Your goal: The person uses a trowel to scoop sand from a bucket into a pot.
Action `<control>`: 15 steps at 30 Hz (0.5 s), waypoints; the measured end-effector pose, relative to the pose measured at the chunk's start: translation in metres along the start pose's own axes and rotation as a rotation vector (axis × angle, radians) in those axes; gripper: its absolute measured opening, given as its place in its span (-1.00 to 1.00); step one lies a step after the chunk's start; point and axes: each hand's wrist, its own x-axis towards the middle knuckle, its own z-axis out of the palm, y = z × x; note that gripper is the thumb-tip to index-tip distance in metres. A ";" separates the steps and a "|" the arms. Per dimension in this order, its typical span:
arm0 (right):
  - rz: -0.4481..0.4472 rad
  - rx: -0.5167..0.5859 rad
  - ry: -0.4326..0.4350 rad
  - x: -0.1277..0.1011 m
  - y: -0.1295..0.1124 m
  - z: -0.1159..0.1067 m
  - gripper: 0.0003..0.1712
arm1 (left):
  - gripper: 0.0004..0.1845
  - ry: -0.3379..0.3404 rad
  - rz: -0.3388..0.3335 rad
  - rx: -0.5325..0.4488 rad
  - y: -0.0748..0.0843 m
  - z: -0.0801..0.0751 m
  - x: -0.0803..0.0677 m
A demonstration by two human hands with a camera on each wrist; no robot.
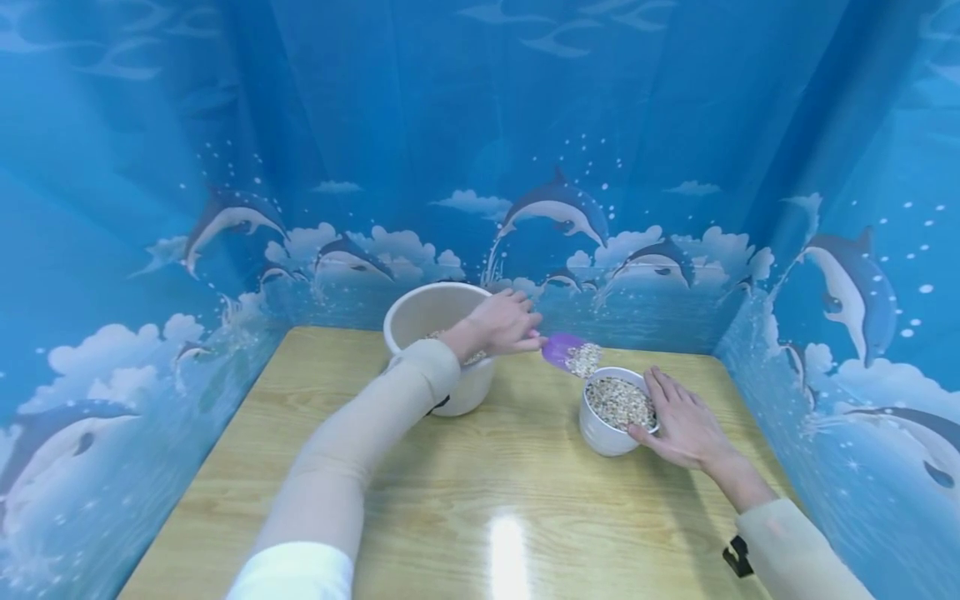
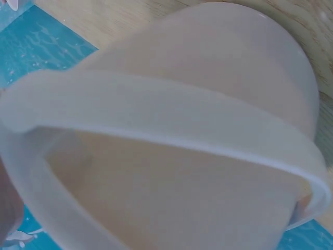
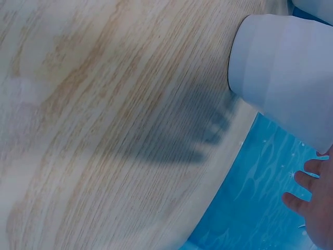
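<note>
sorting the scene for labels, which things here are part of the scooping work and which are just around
In use: left hand, purple scoop of grain, small white cup of grain, right hand resting on it, large beige bucket.
Just around: wooden table, dolphin backdrop.

Dolphin-print blue walls (image 1: 480, 125) around wooden table (image 1: 465, 467)

A pale, light-brown wood grain is being shown by the desk (image 1: 450, 467). The backdrop (image 1: 420, 125) is being seen in blue, patterned with grey-and-white dolphins, white clouds and bubbles. A cream colour is being shown by the large bucket (image 1: 420, 312), and white by the small cup (image 1: 603, 433), which is being filled with speckled beige and brown grain (image 1: 618, 402). The scoop (image 1: 562, 350) is being seen in purple. Beige sleeves (image 1: 352, 442) are being worn, possibly with a white cuff.
</note>
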 end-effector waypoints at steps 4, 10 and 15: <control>0.004 0.003 0.000 -0.001 0.000 0.001 0.20 | -0.37 -0.005 -0.002 0.005 0.004 -0.001 0.007; 0.002 0.009 0.000 -0.001 -0.001 0.000 0.21 | -0.34 -0.039 -0.009 0.022 0.012 -0.004 0.016; -0.004 0.008 0.001 -0.001 -0.001 0.000 0.20 | -0.32 -0.068 -0.010 0.041 0.018 -0.006 0.023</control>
